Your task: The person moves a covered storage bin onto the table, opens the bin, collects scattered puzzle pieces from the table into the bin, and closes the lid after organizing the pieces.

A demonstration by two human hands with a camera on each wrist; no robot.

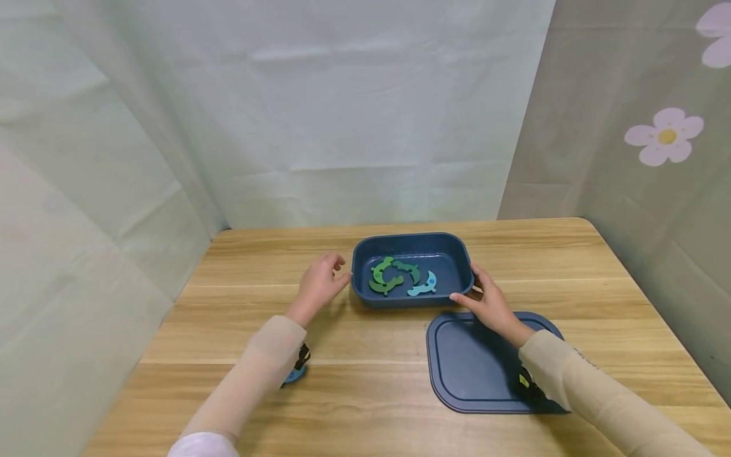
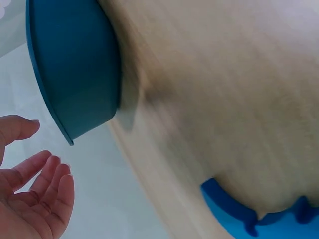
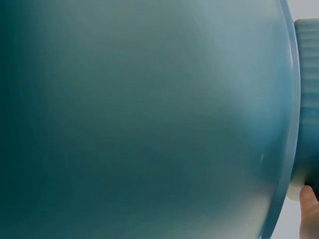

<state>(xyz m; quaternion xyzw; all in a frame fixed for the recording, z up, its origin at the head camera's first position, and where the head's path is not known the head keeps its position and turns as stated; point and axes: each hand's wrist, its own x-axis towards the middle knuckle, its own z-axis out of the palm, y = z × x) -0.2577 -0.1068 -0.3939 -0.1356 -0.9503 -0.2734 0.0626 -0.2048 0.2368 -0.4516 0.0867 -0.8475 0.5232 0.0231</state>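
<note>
A dark blue box [image 1: 457,254] stands on the wooden table [image 1: 354,393] with green curved pieces [image 1: 386,275] and a teal piece [image 1: 423,285] inside. My right hand [image 1: 469,287] rests against the box's front right corner, thumb on the front wall and fingers straight along the right side. My left hand [image 1: 337,270] hovers just left of the box with relaxed fingers and holds nothing. In the left wrist view that hand [image 2: 35,199] is open and apart from the box [image 2: 75,64]. The right wrist view shows a fingertip [image 3: 310,209] beside the box wall [image 3: 309,99].
The box's dark blue lid [image 1: 485,362] lies flat on the table under my right forearm and fills the right wrist view [image 3: 139,119]. A blue curved piece [image 1: 294,376] lies under my left forearm, also seen as the blue piece [image 2: 259,214]. Cloth walls surround the table.
</note>
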